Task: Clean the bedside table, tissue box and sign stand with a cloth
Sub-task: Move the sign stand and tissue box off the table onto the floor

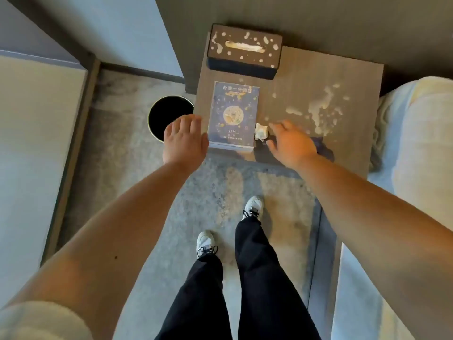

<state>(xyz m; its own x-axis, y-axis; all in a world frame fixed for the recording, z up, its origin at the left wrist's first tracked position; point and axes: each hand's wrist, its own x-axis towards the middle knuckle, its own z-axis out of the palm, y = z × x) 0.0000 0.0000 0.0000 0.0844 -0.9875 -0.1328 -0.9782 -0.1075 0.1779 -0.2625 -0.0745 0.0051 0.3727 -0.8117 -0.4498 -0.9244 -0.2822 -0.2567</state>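
Observation:
The grey-brown bedside table [294, 77] carries pale splatter across its right half. At its back stands a dark tissue box [245, 51], its top spotted with the same pale marks. In front of the box is the blue sign stand [232, 116]. A small crumpled white wad [261, 131] lies just right of the sign stand. My right hand [291, 143] hovers over the table's front edge with fingers spread, its fingertips close to the wad; I cannot tell if they touch it. My left hand [183, 141] is open, just left of the sign stand.
A round black bin [169, 116] stands on the carpet left of the table. A bed [416, 155] with white bedding lies along the right, and another bed edge [36, 143] is on the left. My feet are on the carpet below the table.

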